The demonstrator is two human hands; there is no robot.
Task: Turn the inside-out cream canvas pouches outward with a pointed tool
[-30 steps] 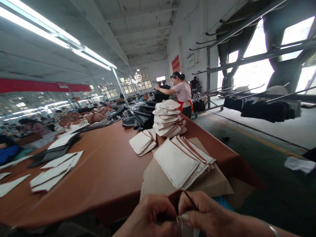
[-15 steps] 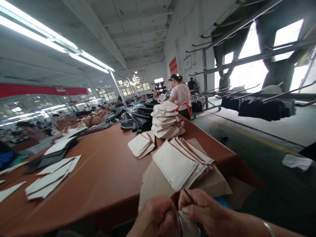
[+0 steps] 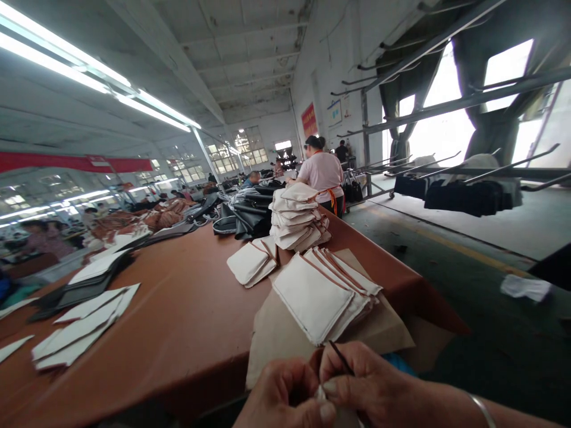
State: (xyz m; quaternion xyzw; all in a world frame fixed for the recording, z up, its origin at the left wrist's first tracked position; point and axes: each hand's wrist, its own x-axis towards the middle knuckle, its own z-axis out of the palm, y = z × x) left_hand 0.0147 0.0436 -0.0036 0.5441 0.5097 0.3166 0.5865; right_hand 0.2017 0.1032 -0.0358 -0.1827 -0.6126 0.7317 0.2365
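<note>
note left hand (image 3: 285, 395) at bottom edge of view: closed, with thumb and fingers pinched on pale cloth piece (image 3: 345, 417). note right hand (image 3: 368, 380) just beside: also curled, gripping the same piece, with thumb near left fingertips. see dark narrow item (image 3: 341, 358) across right fingers; cannot tell its kind. record silver bracelet (image 3: 482, 410) on right wrist. locate cloth piece between both hands, low in view, on near side of brown-covered table (image 3: 182, 321); cannot tell its full outline, being mostly covered by fingers.

find brown paper sheet (image 3: 271, 342) on table, beyond hands, and on it a fan of pale panels (image 3: 312, 294) with brown edging, overlapping. find small pale pile (image 3: 250, 261) to the left of fan, and tall pale stack (image 3: 294, 217) behind, uneven at sides. observe black glossy pieces (image 3: 252, 217) further back, next to tall stack. on left part of table, record pale cut pieces (image 3: 89, 324), overlapping, and dark pieces (image 3: 84, 292) just behind.

see co-worker (image 3: 323, 169) in pale top past tall stack, with back mostly turned. log white cloth (image 3: 526, 288) on floor at right.
</note>
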